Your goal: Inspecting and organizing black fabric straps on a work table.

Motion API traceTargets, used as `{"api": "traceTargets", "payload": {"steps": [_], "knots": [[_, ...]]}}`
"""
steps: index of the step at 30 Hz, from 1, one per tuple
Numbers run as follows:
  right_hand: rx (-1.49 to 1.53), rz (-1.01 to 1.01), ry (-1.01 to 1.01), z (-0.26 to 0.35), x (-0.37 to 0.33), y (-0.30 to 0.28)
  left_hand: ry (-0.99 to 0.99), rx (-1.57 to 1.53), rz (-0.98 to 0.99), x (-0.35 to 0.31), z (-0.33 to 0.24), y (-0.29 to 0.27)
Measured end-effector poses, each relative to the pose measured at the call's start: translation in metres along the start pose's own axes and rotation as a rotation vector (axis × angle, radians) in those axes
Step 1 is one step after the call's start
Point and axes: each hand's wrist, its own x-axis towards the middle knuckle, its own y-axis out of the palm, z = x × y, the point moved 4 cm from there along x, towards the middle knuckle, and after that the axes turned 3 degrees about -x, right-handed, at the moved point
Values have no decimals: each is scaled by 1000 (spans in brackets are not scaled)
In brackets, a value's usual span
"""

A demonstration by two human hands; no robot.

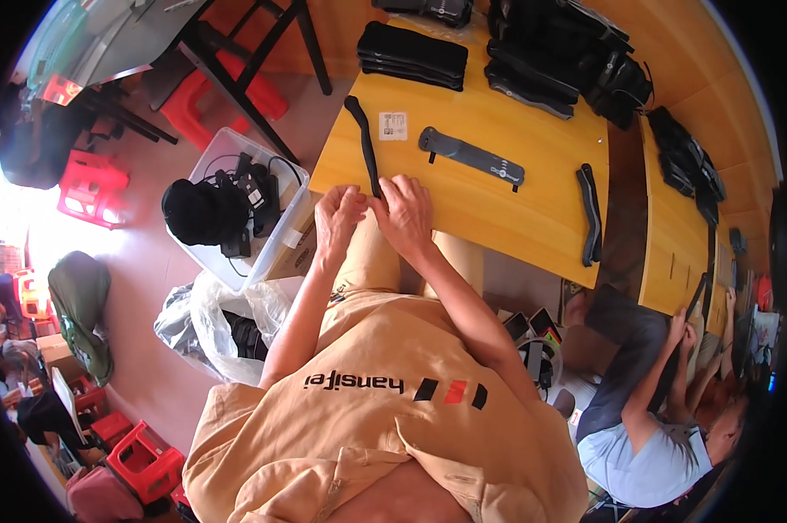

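A narrow black fabric strap [364,139] lies along the left side of the yellow table [463,205] and runs down to its near edge. My right hand [404,216] is closed on the strap's near end, its fingers bent over the edge. Beside it, my left hand [338,218] is closed in a pinch almost touching the right fingertips; what it grips is too small to make out. Past my hands lie a dark grey flat strip [473,159] with small black tabs and a white printed label [393,126]. Another folded black strap [589,214] lies at the table's right side.
Stacked black bands [412,57] and more black goods [533,78] line the table's far side. A clear plastic bin [236,272] with black devices and a white plastic bag [228,322] stand at left. At right, a seated co-worker [650,458] handles a black strap.
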Motion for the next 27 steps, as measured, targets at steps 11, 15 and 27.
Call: {"api": "traceTargets", "payload": {"steps": [11, 15, 27], "knots": [[116, -134, 87, -21, -2, -23, 214, 410, -210, 11, -19, -7], [95, -106, 134, -33, -6, -30, 611, 816, -402, 37, -69, -11], [257, -14, 157, -45, -17, -33, 280, 199, -239, 108, -26, -45]]}}
